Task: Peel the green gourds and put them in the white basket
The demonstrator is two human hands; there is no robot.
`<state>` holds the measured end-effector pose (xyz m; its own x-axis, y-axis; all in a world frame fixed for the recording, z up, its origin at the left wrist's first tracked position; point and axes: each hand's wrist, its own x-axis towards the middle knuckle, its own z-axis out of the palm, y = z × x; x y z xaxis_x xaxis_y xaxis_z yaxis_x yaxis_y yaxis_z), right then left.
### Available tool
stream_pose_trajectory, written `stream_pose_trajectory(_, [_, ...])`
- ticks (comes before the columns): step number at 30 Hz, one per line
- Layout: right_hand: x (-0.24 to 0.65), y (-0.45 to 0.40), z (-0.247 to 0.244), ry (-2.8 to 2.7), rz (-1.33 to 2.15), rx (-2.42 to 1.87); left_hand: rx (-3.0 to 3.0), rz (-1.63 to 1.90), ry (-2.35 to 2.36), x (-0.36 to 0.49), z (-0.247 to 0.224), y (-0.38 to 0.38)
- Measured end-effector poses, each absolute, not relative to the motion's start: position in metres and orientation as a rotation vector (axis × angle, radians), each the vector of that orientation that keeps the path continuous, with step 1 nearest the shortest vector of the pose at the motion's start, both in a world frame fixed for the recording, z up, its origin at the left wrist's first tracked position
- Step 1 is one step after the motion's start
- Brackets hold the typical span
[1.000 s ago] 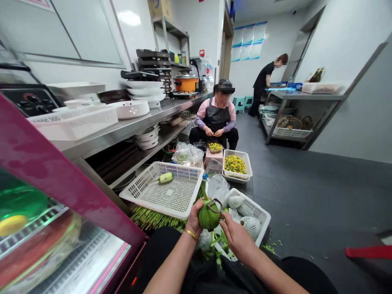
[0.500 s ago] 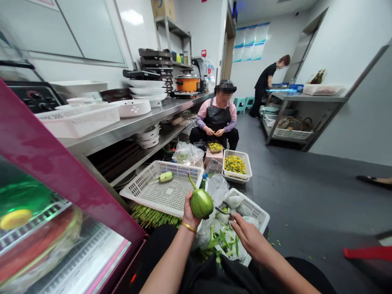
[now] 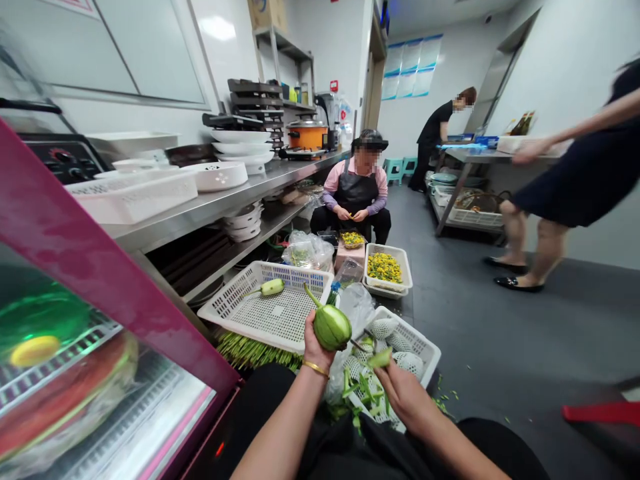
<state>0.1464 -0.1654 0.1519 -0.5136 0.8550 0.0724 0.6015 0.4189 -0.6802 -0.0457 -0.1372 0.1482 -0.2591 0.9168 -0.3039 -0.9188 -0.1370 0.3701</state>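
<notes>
The gourd (image 3: pixel 332 328), round and green with a paler strip along its upper side, sits tilted in the left grip (image 3: pixel 318 345), stem up and leftward. The peeler (image 3: pixel 358 346), partly hidden, is in the right grip (image 3: pixel 403 390), behind a pale-green peel (image 3: pixel 380 358).

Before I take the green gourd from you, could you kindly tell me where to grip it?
Perhaps pinch the green gourd by its slim stem, coming from above: the stem juts up, clear of the left hand cupping the rounded body.
</notes>
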Motion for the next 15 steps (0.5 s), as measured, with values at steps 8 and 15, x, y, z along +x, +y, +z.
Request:
stream_pose_trajectory(8, [0.106, -0.163, 0.163, -2.467, 0.517, -1.266, 0.021, 1.895, 0.704, -0.034, 0.151, -0.142])
stream_pose_trajectory(15, [0.162, -0.188, 0.084, -2.690, 0.786, -1.457, -0.113, 1.772, 0.664, -0.041, 0.150, -0.136])
